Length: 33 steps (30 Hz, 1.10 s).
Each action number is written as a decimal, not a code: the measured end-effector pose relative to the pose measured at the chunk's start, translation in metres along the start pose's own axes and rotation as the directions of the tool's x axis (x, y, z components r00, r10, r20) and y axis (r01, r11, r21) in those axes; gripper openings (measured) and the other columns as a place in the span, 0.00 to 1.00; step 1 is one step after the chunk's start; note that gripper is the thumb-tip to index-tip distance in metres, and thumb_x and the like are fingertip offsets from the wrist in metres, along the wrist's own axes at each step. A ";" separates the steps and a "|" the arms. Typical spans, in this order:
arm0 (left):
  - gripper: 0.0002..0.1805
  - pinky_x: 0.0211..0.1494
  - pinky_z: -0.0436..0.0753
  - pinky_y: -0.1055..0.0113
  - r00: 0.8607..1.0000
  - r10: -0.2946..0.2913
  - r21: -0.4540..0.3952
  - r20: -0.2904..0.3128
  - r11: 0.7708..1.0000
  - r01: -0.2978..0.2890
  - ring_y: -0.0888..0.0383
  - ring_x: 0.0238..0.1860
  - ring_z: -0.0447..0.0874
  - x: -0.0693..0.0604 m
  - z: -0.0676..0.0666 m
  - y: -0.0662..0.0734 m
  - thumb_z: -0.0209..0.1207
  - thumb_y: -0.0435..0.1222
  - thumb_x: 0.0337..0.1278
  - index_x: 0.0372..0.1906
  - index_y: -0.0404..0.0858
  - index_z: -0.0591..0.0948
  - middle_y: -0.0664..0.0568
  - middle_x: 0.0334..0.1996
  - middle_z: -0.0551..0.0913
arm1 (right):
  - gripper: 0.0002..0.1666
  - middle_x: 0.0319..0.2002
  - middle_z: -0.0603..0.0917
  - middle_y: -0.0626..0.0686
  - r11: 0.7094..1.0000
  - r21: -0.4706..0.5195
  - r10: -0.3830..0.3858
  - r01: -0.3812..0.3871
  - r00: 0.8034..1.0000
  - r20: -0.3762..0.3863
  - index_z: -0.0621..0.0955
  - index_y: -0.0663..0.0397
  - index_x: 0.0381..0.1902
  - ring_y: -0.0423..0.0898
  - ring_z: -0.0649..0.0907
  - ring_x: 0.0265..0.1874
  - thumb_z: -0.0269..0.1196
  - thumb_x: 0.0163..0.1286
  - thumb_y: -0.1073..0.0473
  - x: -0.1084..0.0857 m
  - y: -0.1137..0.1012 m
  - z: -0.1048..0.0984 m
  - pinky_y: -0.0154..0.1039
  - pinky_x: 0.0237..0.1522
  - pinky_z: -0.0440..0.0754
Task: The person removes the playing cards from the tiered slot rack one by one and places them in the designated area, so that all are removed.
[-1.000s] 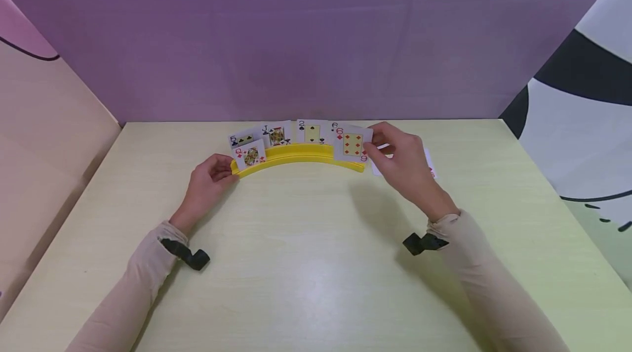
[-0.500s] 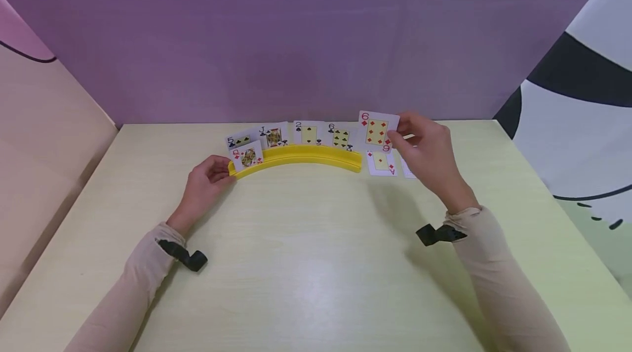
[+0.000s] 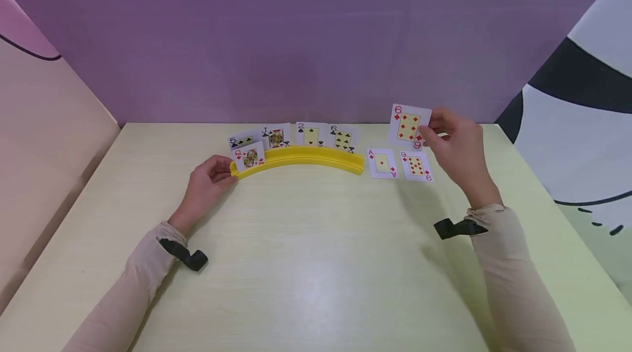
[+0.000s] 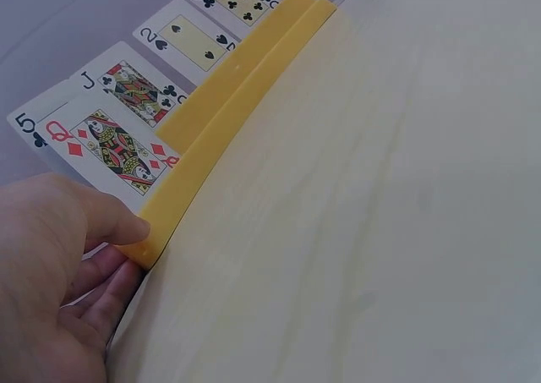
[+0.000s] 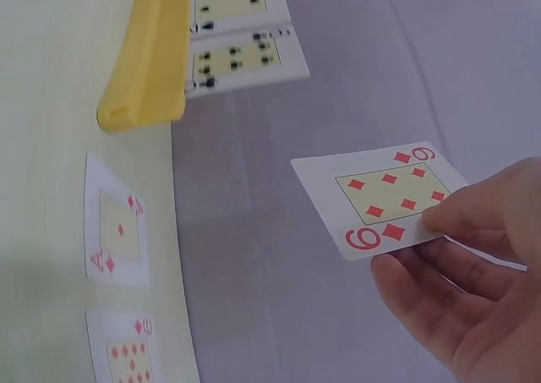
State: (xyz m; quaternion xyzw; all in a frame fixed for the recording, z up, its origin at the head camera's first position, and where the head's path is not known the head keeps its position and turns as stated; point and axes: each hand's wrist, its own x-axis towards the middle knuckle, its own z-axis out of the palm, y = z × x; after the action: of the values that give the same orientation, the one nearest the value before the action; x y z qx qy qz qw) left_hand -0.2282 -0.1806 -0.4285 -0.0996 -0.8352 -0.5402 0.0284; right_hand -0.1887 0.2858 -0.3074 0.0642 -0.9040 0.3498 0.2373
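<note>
My left hand (image 3: pixel 204 187) grips the left end of a curved yellow card holder (image 3: pixel 311 154). In its front row stands a queen of diamonds (image 3: pixel 249 156), partly covering a five of clubs (image 3: pixel 242 140). Behind, a jack of clubs (image 3: pixel 276 135), a two of spades (image 3: pixel 311 134) and a six of clubs (image 3: pixel 342 137) stand upright. Thumb and fingers of my right hand (image 3: pixel 459 149) pinch a six of diamonds (image 3: pixel 408 125) by its right edge, in the air right of the holder. The right wrist view shows this card (image 5: pixel 389 199) tilted, touching nothing else.
An ace of diamonds (image 3: pixel 382 164) and a nine of diamonds (image 3: pixel 417 166) lie face up on the pale wooden table (image 3: pixel 306 242), just right of the holder. A purple wall (image 3: pixel 296 39) rises behind the table's back edge.
My right hand has carried the six of diamonds rightward and up, away from the holder's right end. The six of clubs and both table cards are now uncovered. The left hand stays put.
</note>
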 end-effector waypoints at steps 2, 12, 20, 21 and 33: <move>0.19 0.50 0.79 0.82 1.000 -0.004 0.007 0.003 1.000 0.004 0.47 0.51 0.78 0.000 -0.001 0.000 0.63 0.24 0.60 0.55 0.27 0.75 0.36 0.50 0.79 | 0.15 0.41 0.86 0.61 1.000 0.006 0.019 -0.019 1.000 -0.007 0.82 0.61 0.51 0.25 0.77 0.34 0.63 0.71 0.58 0.002 0.005 -0.003 0.15 0.36 0.75; 0.19 0.50 0.79 0.83 1.000 0.009 0.010 0.007 1.000 -0.009 0.47 0.51 0.78 0.000 -0.002 -0.001 0.63 0.25 0.61 0.55 0.26 0.75 0.36 0.50 0.79 | 0.18 0.43 0.84 0.63 0.995 0.004 0.104 -0.104 0.994 -0.038 0.82 0.64 0.53 0.29 0.79 0.33 0.62 0.72 0.56 0.009 0.032 -0.015 0.16 0.33 0.78; 0.19 0.51 0.79 0.83 1.000 -0.011 0.023 0.005 1.000 0.011 0.47 0.52 0.78 0.001 -0.001 -0.001 0.64 0.26 0.61 0.56 0.28 0.75 0.37 0.51 0.78 | 0.22 0.46 0.84 0.63 0.973 -0.016 0.230 -0.230 0.973 -0.022 0.80 0.63 0.56 0.33 0.80 0.33 0.60 0.74 0.51 0.011 0.062 -0.023 0.17 0.34 0.78; 0.20 0.51 0.79 0.82 1.000 -0.013 0.021 0.006 1.000 0.013 0.47 0.52 0.78 0.001 -0.001 -0.001 0.64 0.26 0.61 0.56 0.27 0.75 0.37 0.51 0.78 | 0.23 0.46 0.83 0.63 0.968 -0.012 0.250 -0.250 0.968 -0.014 0.80 0.62 0.57 0.34 0.81 0.33 0.60 0.74 0.51 0.012 0.066 -0.024 0.17 0.34 0.79; 0.19 0.50 0.79 0.83 1.000 -0.016 -0.018 0.013 1.000 0.016 0.46 0.53 0.77 -0.002 -0.003 0.008 0.62 0.24 0.61 0.56 0.25 0.74 0.34 0.51 0.78 | 0.28 0.47 0.80 0.54 0.922 0.052 0.379 -0.383 0.922 0.079 0.75 0.64 0.64 0.34 0.81 0.35 0.59 0.74 0.50 0.010 0.106 -0.032 0.27 0.33 0.86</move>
State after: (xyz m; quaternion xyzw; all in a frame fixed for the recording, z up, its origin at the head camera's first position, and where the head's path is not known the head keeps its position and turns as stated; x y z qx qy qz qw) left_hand -0.2250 -0.1801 -0.4200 -0.0965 -0.8312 -0.5472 0.0180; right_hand -0.2150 0.3869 -0.3459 -0.0933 -0.8946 0.4166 0.1317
